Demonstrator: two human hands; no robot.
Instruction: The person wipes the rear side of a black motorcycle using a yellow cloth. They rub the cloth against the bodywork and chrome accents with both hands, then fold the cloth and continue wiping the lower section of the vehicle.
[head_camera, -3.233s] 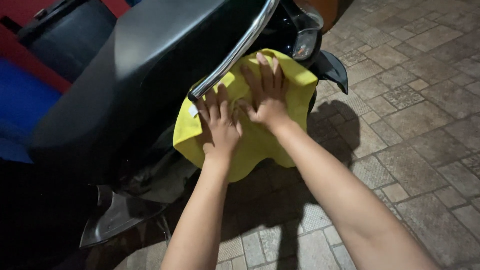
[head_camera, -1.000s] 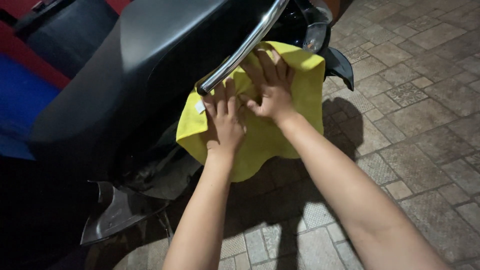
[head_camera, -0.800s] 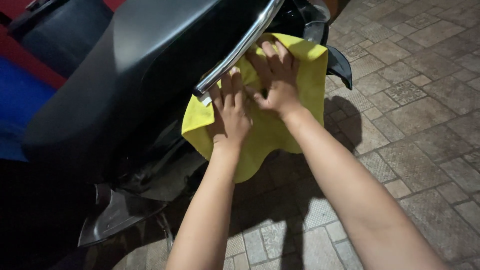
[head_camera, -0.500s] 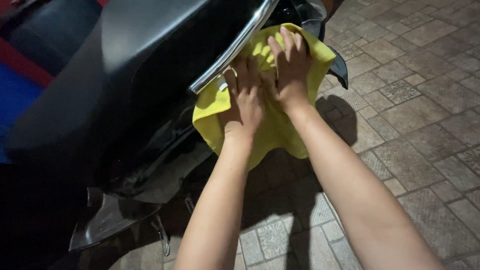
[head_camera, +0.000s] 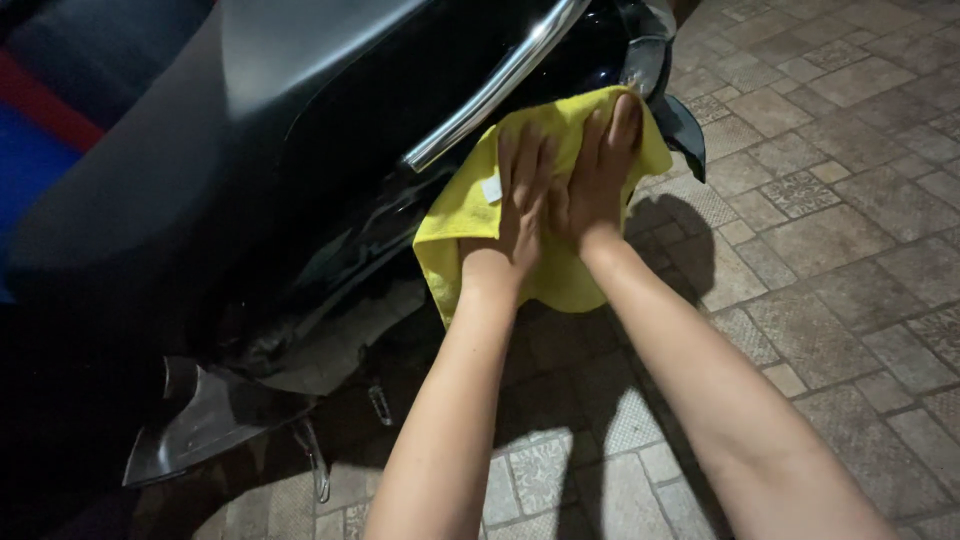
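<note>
A yellow cloth (head_camera: 462, 232) is spread over the glossy black side panel (head_camera: 330, 240) of a scooter, just below its chrome grab rail (head_camera: 490, 90). My left hand (head_camera: 520, 200) lies flat on the cloth with fingers together, pressing it against the panel. My right hand (head_camera: 600, 170) presses flat right beside it, fingertips reaching the cloth's upper edge near the tail. The two hands touch side by side. The panel under the cloth is hidden.
The black seat (head_camera: 200, 140) fills the upper left. A tail light and rear fender (head_camera: 680, 130) jut out to the right of the cloth. A dark lower fairing piece (head_camera: 210, 420) hangs near the patterned paving stones (head_camera: 830, 220). Red and blue shapes (head_camera: 40, 140) show at far left.
Both hands have slid with the cloth up and toward the scooter's tail along the side panel, and have drawn closer together.
</note>
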